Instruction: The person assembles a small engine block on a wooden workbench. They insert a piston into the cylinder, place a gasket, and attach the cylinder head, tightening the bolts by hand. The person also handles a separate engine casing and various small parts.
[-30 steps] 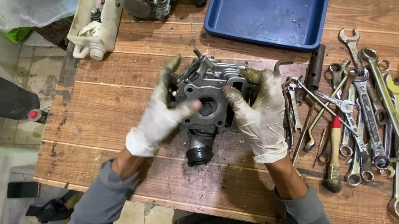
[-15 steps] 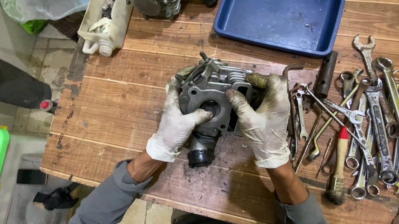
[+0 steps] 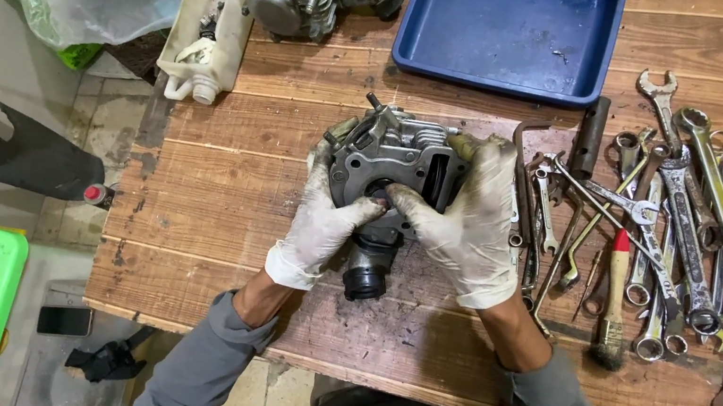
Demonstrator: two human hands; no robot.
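Both thumbs now moved in to the bore of the cylinder head [image 3: 385, 173]; left hand [image 3: 320, 225] & right hand [image 3: 473, 220] grasping it, mid wooden bench [image 3: 217, 210], wrenches [image 3: 708, 245] to the right.

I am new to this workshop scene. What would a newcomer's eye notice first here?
First, the two gloved hands, left hand and right hand, gripping a grey engine part at the middle of the wooden table. Next, the heap of wrenches on the right. A blue tray lies at the top.
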